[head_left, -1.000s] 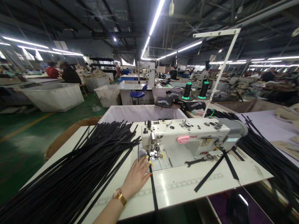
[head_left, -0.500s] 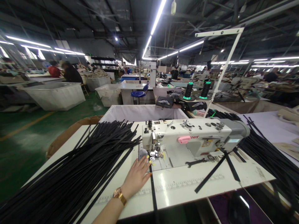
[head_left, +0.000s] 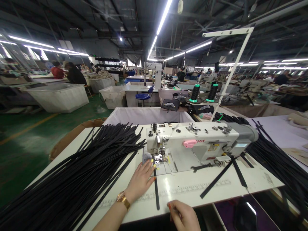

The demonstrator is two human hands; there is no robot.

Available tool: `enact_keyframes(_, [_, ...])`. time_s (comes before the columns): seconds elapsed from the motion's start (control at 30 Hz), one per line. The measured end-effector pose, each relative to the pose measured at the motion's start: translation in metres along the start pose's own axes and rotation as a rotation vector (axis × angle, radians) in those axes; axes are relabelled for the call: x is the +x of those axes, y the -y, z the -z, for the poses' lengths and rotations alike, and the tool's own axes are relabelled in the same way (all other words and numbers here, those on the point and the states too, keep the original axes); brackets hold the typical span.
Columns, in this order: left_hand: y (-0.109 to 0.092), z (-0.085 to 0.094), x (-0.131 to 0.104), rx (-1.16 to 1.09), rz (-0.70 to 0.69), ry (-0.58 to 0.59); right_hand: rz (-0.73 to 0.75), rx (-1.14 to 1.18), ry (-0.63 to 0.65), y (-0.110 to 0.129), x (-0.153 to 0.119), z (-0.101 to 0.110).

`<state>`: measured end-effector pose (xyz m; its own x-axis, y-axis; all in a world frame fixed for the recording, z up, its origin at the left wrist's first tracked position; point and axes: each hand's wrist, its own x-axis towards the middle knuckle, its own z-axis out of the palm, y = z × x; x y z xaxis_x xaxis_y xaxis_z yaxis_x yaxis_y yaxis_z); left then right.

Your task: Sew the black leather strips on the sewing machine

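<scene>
My left hand lies flat, fingers stretched, on the sewing machine's bed just before the presser foot. Its fingertips rest at a narrow black strap, which runs from under the foot toward me and ends on the tabletop. The sewing machine is white, with a pink piece on its arm. At the table's front edge, right of the strap's loose end and apart from it, my right hand has its fingers curled in. Whatever may be inside those fingers is hidden.
A big pile of black straps covers the table's left side. On the right lie a wrench, short strap pieces and more straps. Two black thread cones stand behind the machine. A printed ruler crosses the tabletop.
My right hand has come into view at the front edge. The strap's near end has been drawn up onto the tabletop; before, it hung over the edge. My left hand stays almost still.
</scene>
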<state>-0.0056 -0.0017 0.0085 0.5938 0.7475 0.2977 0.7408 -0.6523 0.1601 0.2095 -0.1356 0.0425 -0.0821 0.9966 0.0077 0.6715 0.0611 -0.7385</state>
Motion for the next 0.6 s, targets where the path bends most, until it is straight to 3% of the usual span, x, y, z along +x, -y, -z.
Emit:
enact_keyframes(0.1, [-0.001, 0.001, 0.000, 0.004, 0.007, 0.003, 0.041, -0.122, -0.093, -0.004, 0.026, 0.009])
enact_keyframes(0.23, [-0.001, 0.001, 0.000, -0.006, 0.011, 0.002, 0.041, -0.244, -0.124, -0.012, 0.049, 0.006])
enact_keyframes(0.43, [0.000, 0.000, 0.001, 0.009, 0.029, 0.059, 0.089, -0.312, -0.151, -0.023, 0.053, -0.006])
enact_keyframes(0.6, [-0.001, 0.002, 0.001, 0.005, 0.029, 0.042, 0.089, -0.307, -0.134, -0.024, 0.052, -0.005])
